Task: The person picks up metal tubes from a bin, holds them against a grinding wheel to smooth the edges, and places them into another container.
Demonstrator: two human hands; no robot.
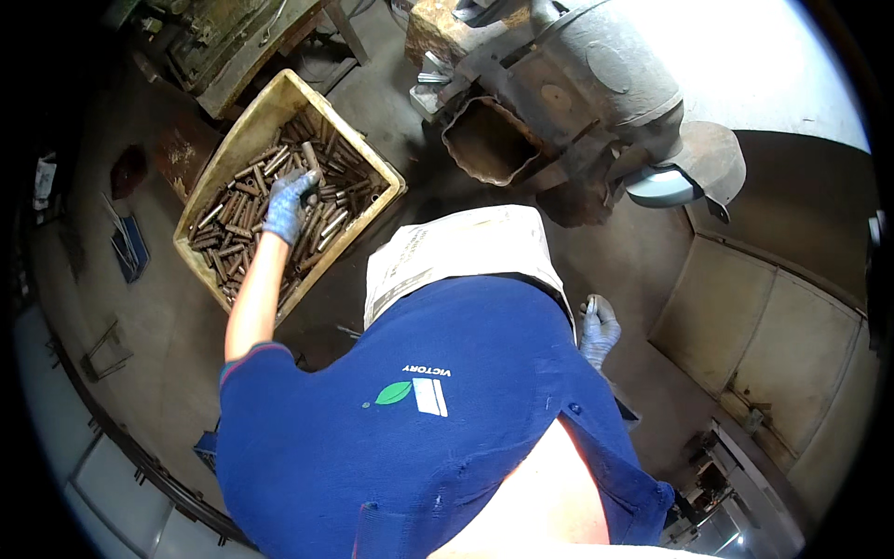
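My left hand (291,200), in a blue-grey glove, reaches into a yellowish plastic bin (207,174) at the upper left. A short metal rod (310,155) sticks out past its closed fingers. Below and around the hand lie many loose brown and silvery metal rods (237,210), heaped at all angles. My right hand (599,328), gloved alike, hangs low beside my right side with its fingers curled in. Whether anything sits inside those fingers is hidden. A whitish apron (466,244) covers my lap.
Ahead stands a bulky, rusty machine (596,79) with a ragged square opening (492,140). A worn metal bench (233,70) is beyond the bin. Pale panels (745,317) line the right. A blue dustpan-like object (130,247) rests on the floor at left.
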